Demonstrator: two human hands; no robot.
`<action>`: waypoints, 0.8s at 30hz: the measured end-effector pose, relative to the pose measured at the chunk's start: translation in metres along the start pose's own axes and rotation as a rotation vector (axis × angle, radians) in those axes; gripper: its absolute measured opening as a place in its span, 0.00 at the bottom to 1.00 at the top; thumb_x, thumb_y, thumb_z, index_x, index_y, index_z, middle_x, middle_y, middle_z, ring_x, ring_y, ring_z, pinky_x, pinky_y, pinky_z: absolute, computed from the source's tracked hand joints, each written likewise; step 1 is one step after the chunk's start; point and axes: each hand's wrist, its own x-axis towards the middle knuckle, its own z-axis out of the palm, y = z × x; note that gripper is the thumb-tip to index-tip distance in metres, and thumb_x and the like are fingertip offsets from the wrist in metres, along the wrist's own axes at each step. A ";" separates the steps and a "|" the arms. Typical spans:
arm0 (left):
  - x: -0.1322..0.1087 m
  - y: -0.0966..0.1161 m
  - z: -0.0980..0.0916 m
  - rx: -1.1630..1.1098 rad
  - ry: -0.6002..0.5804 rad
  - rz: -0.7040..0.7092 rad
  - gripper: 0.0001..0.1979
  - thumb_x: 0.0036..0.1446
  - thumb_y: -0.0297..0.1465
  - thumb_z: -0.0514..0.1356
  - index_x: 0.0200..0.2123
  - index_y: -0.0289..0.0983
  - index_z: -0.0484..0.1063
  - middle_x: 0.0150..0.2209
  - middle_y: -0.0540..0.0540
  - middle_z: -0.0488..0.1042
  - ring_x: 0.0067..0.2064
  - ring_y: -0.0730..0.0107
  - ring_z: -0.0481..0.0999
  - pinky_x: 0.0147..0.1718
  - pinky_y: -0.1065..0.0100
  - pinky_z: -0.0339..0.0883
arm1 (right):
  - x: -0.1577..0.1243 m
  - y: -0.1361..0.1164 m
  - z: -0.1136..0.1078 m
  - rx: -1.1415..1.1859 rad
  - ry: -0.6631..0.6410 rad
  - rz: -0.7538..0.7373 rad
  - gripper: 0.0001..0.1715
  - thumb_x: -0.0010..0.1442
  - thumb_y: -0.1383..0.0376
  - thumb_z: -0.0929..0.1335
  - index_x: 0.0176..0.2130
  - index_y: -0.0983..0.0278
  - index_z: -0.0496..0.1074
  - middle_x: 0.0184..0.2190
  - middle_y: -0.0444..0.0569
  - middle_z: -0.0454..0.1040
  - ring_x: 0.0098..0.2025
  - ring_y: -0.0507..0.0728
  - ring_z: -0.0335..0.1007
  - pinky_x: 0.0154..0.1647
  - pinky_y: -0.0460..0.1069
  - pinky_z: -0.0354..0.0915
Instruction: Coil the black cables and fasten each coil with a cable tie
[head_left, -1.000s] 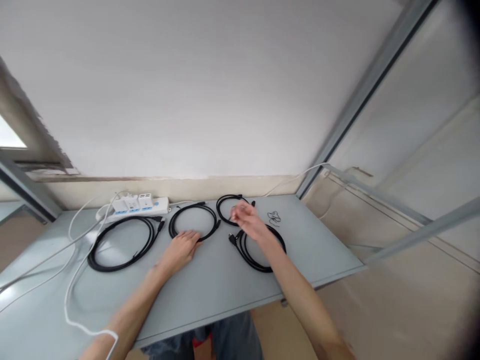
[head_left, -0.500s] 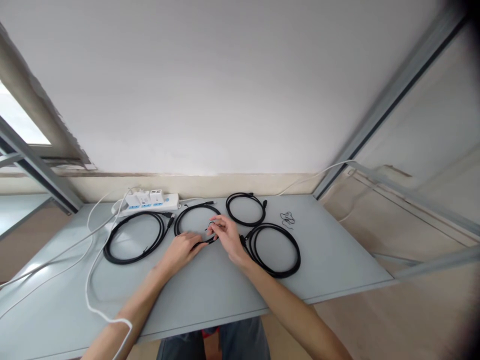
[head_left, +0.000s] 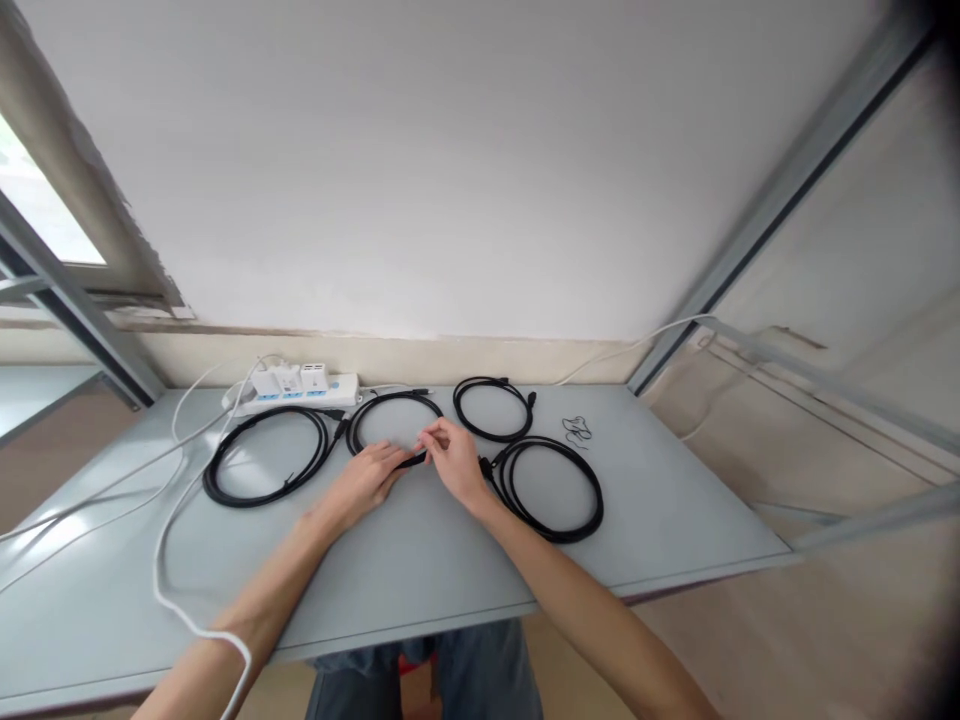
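On the grey bench (head_left: 420, 580), a black cable coil (head_left: 401, 396) lay with its near edge under the left hand (head_left: 367, 476), grip hidden, while the right hand (head_left: 455, 462) pinched its fingers narrow there, apparently fine work calling for a steady coil.

head-worn view, facing forward and down, above desk (head_left: 420, 570)
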 end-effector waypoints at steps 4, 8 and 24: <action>0.000 0.004 -0.002 0.064 -0.026 -0.025 0.14 0.72 0.32 0.47 0.48 0.38 0.71 0.41 0.42 0.77 0.42 0.59 0.76 0.44 0.59 0.66 | 0.003 0.006 0.001 0.129 -0.063 0.058 0.16 0.64 0.51 0.67 0.33 0.60 0.67 0.23 0.43 0.73 0.17 0.52 0.62 0.21 0.48 0.59; 0.000 0.005 -0.004 0.141 -0.063 -0.043 0.12 0.72 0.30 0.47 0.45 0.39 0.70 0.38 0.43 0.77 0.39 0.59 0.76 0.42 0.60 0.64 | 0.003 0.010 0.002 0.000 -0.048 0.015 0.13 0.63 0.56 0.68 0.31 0.61 0.69 0.20 0.41 0.69 0.19 0.52 0.61 0.23 0.47 0.55; -0.003 -0.007 -0.006 0.074 0.231 -0.048 0.15 0.73 0.32 0.47 0.47 0.37 0.73 0.37 0.44 0.78 0.38 0.62 0.75 0.39 0.61 0.62 | -0.002 -0.019 -0.016 -0.506 -0.474 -0.149 0.28 0.60 0.73 0.69 0.59 0.61 0.68 0.18 0.33 0.60 0.23 0.51 0.59 0.29 0.45 0.52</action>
